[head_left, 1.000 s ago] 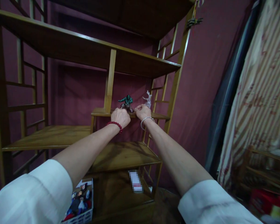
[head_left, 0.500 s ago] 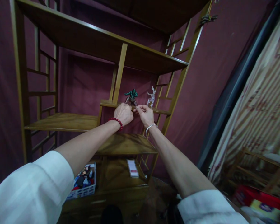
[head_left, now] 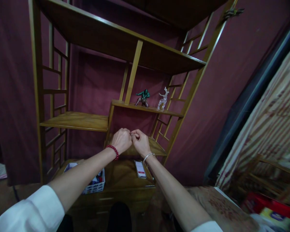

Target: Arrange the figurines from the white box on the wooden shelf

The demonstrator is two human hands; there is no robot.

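Note:
My left hand [head_left: 122, 140], with a red bead bracelet [head_left: 114, 151] on its wrist, is curled closed in front of the shelf unit. Touching or almost touching it is my right hand [head_left: 140, 142], its fingers pinched and a silver bracelet [head_left: 148, 156] below them. Whatever sits between the fingers, if anything, is hidden. Above the hands, a green-topped crouching figurine [head_left: 143, 97] and a clear deer figurine [head_left: 163, 99] stand upright on the raised shelf [head_left: 125, 103], apart from both hands.
A white basket [head_left: 96, 187] of small colourful things stands on the cabinet top, partly behind my left forearm. A phone [head_left: 140, 169] lies to its right. The left shelf [head_left: 74, 120] sits lower than the figurines. A striped curtain [head_left: 263, 119] hangs at the right.
Both hands have moved down from the figurine shelf to in front of the lower shelf, staying together. The view has shifted slightly. Both figurines keep their places.

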